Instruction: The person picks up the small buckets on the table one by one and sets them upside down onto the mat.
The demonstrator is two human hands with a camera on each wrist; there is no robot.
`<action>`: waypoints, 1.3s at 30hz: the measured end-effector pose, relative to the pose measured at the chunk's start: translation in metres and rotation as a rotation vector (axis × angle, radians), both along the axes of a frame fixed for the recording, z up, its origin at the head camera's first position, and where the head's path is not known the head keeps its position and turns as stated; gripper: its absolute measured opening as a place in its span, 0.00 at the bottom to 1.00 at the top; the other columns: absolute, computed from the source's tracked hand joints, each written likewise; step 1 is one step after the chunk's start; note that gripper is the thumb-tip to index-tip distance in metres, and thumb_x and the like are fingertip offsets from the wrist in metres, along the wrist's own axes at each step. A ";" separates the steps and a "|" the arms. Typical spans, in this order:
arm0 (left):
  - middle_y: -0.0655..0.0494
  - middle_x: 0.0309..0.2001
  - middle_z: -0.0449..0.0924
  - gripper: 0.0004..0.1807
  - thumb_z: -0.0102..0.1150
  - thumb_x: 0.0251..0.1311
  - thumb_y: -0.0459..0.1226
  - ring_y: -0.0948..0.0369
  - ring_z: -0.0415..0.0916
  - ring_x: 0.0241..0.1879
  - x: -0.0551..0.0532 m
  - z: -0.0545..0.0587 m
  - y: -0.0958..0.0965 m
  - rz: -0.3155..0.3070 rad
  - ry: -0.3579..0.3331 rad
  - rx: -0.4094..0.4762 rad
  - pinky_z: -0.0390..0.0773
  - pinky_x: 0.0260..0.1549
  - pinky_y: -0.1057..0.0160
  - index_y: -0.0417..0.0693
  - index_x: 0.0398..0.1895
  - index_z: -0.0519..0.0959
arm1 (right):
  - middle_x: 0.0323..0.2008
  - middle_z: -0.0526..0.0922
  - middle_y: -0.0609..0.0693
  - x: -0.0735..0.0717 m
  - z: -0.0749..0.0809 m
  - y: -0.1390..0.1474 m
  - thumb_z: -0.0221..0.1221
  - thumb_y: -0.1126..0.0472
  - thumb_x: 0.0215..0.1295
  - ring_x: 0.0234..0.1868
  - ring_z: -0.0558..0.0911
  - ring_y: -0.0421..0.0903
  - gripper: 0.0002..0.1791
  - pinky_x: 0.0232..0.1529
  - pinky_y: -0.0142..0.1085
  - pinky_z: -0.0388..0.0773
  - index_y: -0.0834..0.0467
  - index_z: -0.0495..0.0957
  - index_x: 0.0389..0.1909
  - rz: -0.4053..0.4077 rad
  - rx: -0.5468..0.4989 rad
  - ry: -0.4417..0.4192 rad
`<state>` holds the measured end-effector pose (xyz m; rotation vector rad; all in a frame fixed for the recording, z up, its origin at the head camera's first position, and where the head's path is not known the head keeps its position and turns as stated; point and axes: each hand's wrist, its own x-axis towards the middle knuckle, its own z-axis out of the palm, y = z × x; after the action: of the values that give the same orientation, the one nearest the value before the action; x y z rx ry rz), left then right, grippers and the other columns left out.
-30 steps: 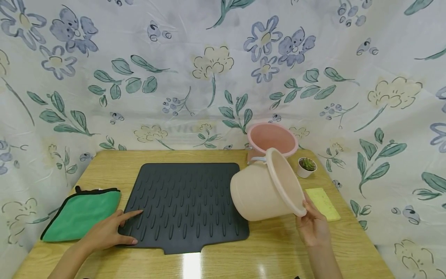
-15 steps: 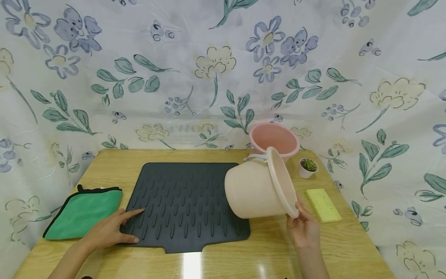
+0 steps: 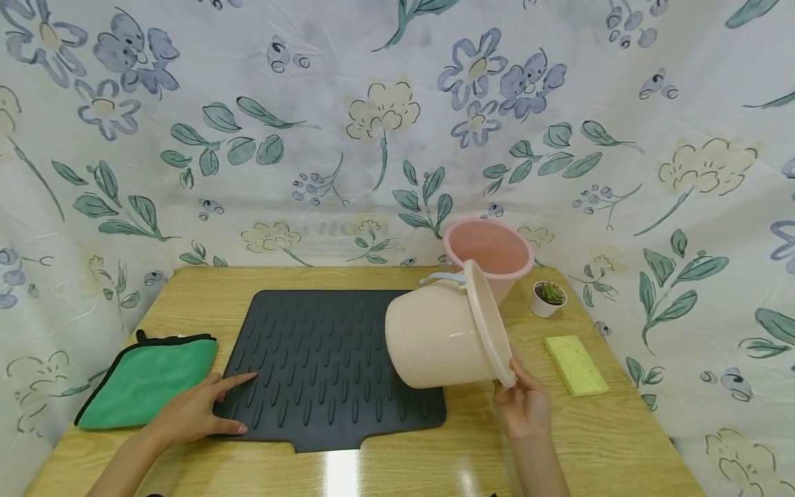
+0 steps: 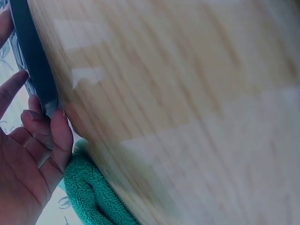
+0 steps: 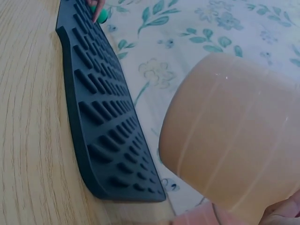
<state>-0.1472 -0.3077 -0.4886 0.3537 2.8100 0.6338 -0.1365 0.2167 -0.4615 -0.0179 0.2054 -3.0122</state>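
Observation:
A cream plastic bucket (image 3: 435, 335) with a pale handle is tipped on its side in the air, its mouth facing right. My right hand (image 3: 524, 404) grips the lower part of its rim, palm up; in the right wrist view the bucket (image 5: 234, 131) fills the right side, with only part of that hand (image 5: 283, 211) showing. Under the bucket's left end lies a dark grey ridged rubber mat (image 3: 323, 359). My left hand (image 3: 192, 411) rests at the mat's front left corner, index finger stretched over the ridges and thumb along the front edge. Fingertips touch the mat's edge (image 4: 35, 61) in the left wrist view.
A green cloth with black trim (image 3: 149, 383) lies beside the left hand. Behind the cream bucket stands a pink bucket (image 3: 487, 248). On the right are a small potted succulent (image 3: 548, 298) and a yellow sponge (image 3: 576, 366). A floral curtain (image 3: 348, 172) hangs behind the wooden table (image 3: 404, 469).
The right hand has carried the cream bucket leftward, partly over the mat, showing more of the pink bucket. The left hand has stayed at the mat's corner.

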 end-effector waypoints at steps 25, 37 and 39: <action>0.56 0.34 0.64 0.53 0.73 0.41 0.64 0.61 0.60 0.27 -0.001 0.000 0.000 -0.002 -0.024 0.007 0.58 0.22 0.63 0.57 0.72 0.67 | 0.40 0.85 0.59 -0.002 -0.013 -0.030 0.31 0.67 0.79 0.34 0.87 0.47 0.26 0.24 0.26 0.80 0.66 0.79 0.54 0.075 0.074 0.023; 0.57 0.32 0.65 0.45 0.66 0.52 0.63 0.64 0.60 0.24 0.001 0.008 0.007 0.022 0.033 -0.026 0.60 0.20 0.65 0.54 0.71 0.68 | 0.38 0.84 0.59 0.001 -0.020 -0.046 0.32 0.67 0.80 0.30 0.87 0.46 0.24 0.25 0.28 0.81 0.67 0.78 0.54 0.089 0.011 0.013; 0.57 0.34 0.68 0.43 0.64 0.55 0.63 0.64 0.63 0.25 0.001 0.012 0.012 0.032 0.084 -0.014 0.62 0.21 0.65 0.53 0.71 0.69 | 0.38 0.85 0.59 0.002 -0.021 -0.048 0.32 0.67 0.80 0.31 0.87 0.47 0.24 0.25 0.28 0.81 0.67 0.78 0.54 0.092 0.000 0.018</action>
<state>-0.1460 -0.2957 -0.4762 0.3415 2.9038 0.6195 -0.1348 0.1690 -0.4822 -0.0528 0.2008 -2.9208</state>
